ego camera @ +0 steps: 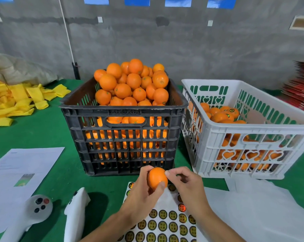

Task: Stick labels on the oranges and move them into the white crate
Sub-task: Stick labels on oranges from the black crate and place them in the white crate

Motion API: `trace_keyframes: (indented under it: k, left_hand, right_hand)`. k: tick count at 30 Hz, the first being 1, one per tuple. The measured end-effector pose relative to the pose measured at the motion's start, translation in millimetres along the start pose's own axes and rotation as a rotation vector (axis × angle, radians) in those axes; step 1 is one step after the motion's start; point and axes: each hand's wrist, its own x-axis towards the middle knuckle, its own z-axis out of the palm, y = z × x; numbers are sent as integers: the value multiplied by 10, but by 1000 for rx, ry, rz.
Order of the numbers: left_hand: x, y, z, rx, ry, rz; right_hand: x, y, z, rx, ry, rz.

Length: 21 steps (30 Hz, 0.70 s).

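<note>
My left hand [142,191] grips one orange [156,178] above the label sheet [165,222], which carries several round dark stickers. My right hand [184,185] has its fingers curled, and their tips touch the orange's right side; whether a label sits between them is hidden. A black crate [123,137] heaped with oranges stands behind my hands. To its right stands the white crate [252,135], partly filled with oranges, some bearing labels.
Green cloth [48,130] covers the table. A printed paper [23,165] and a white controller [37,206] lie at the near left. Yellow foam sleeves [16,98] are piled at the far left. White sheeting [261,212] lies at the near right, red stacks [301,88] at the far right.
</note>
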Motion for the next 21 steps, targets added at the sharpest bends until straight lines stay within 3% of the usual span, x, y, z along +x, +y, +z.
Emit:
trace_keyframes:
  k: [5,8,11,16,18,21]
  left_hand:
    - [25,-12,-68,-153,-35,31]
    - [52,170,-136,-89,65,140]
    - [217,663,-239,80,138,363]
    - [611,1767,-331,288,58,702]
    - [807,2113,-386,393,31,789]
    - [1181,2335,-597,620,147,850]
  right_hand:
    - [-80,-105,-56,35,-18,-81]
    - [-156,-200,-42,-142,-9,-245]
    - [-144,-463,-58,-360,155,-425]
    - [264,-1091,-424,-369,583,-743]
    - [465,-1260,-620,-403,671,-764]
    - [685,-1292,-807,-512,737,-766]
